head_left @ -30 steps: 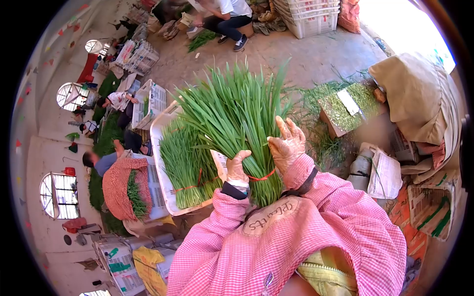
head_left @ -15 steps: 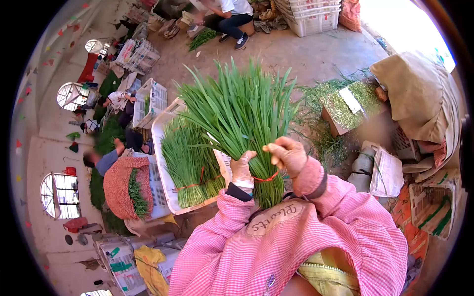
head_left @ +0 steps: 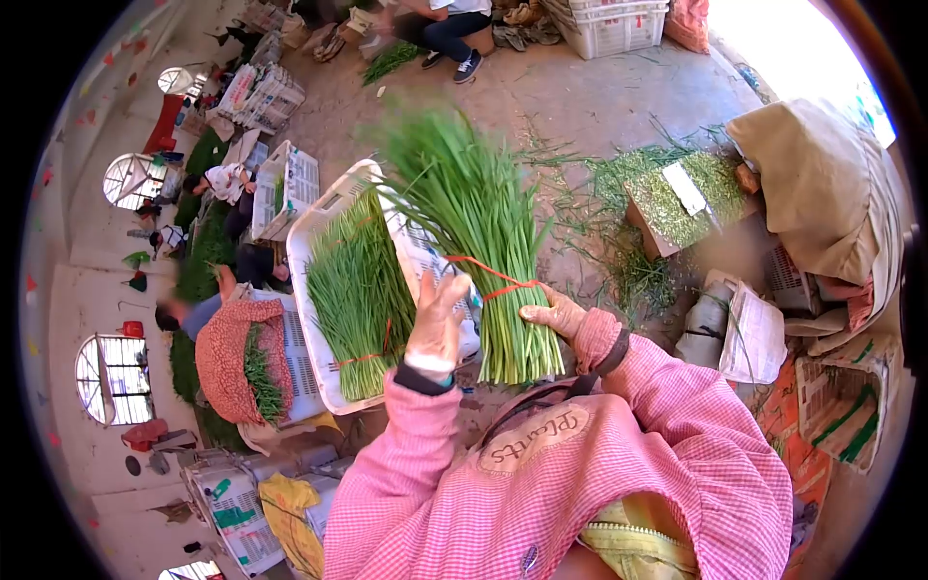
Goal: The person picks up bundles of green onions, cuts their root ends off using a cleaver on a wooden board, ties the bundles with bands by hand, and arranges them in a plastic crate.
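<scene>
A large bundle of garlic chives (head_left: 498, 232) stands upright in front of me, its leaf tips blurred and leaning left. A red tie (head_left: 505, 284) crosses its lower stems, one end running out to the left. My right hand (head_left: 556, 314) grips the bundle from the right, thumb across the stems and other fingers hidden behind. Off the bundle's left side, my left hand (head_left: 438, 314) is raised with its fingers apart, close to the tie's end. Left of it, a white plastic crate (head_left: 298, 266) holds more chives (head_left: 358, 300) bound with red ties.
On the right, a block (head_left: 691, 213) covered in chopped green bits bears a flat white piece (head_left: 684, 188). Scraps litter the floor around it. A red patterned sack (head_left: 232, 362) with greens lies on the left. Several people sit farther off, one by stacked crates (head_left: 614, 29).
The bundle has swung left and risen, showing its cut stem ends. My left hand has come off it and opened; my right hand has lowered and taken hold of the stems.
</scene>
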Action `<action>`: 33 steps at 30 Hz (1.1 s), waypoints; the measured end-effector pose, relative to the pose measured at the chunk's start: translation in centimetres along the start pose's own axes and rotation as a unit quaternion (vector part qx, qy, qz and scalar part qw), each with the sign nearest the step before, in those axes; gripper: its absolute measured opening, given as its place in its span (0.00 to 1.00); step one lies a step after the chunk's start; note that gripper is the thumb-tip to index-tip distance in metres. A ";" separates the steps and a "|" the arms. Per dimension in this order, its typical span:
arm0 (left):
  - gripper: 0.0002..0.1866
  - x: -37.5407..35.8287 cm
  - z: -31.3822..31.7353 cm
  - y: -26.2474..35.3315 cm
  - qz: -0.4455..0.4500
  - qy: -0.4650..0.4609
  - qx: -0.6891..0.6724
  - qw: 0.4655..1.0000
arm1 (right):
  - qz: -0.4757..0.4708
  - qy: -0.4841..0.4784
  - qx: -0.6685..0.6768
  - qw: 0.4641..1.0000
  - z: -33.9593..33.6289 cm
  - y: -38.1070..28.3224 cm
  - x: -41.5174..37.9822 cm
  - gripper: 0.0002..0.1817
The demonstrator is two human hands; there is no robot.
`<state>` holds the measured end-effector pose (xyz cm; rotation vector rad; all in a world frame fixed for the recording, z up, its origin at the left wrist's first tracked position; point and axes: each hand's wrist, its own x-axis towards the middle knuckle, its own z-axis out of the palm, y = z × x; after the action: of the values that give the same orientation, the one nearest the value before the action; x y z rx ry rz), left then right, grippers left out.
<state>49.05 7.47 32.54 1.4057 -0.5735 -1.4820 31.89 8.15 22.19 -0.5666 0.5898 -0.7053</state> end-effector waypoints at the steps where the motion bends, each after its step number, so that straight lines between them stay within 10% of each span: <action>1: 0.30 -1.2 -1.7 0.0 0.000 -0.029 0.042 0.999 | -0.014 -0.005 0.032 0.999 0.4 -0.7 -0.4 0.41; 4: 0.28 -0.1 -8.8 -4.9 -0.217 -0.163 -0.054 0.961 | 0.000 -0.081 0.126 0.989 0.7 -0.3 -2.1 0.38; 7: 0.28 0.5 -2.7 -6.6 -0.061 -0.105 -0.080 0.989 | 0.098 -0.117 0.187 0.970 1.5 1.5 -4.3 0.37; 12: 0.19 4.3 -2.8 -7.9 -0.184 -0.059 -0.231 0.954 | 0.113 -0.060 0.194 0.973 1.6 1.1 -5.2 0.40; 16: 0.20 3.6 -2.1 -7.2 -0.101 -0.042 -0.156 0.982 | -0.009 0.090 0.109 0.990 0.4 2.0 1.6 0.37; 22: 0.23 2.5 -2.1 -3.6 0.162 -0.053 -0.008 0.985 | 0.083 0.170 0.126 0.974 -3.1 -7.5 13.5 0.23; 25: 0.27 2.8 -6.3 -1.2 0.039 -0.130 -0.115 0.984 | -0.169 0.195 -0.336 0.906 -8.7 -7.6 14.5 0.22; 27: 0.26 2.5 -8.9 1.1 -0.022 -0.173 -0.137 0.975 | -0.245 0.385 -0.598 0.659 -6.6 -9.0 9.5 0.18; 29: 0.23 3.0 -12.1 2.1 -0.026 -0.195 -0.108 0.974 | -0.272 0.545 -0.450 0.653 -5.3 -8.9 8.4 0.19; 31: 0.25 3.3 -15.1 2.3 -0.033 -0.186 -0.108 0.976 | -0.298 0.544 -0.172 0.765 0.9 -6.3 7.7 0.22; 33: 0.28 4.1 -17.8 1.8 -0.012 -0.171 -0.067 0.983 | -0.408 0.423 -0.338 0.735 7.1 0.2 6.1 0.26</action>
<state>66.86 8.10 28.27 1.0627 -0.6560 -1.7626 40.44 5.78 25.19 -1.2321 1.5323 -1.6483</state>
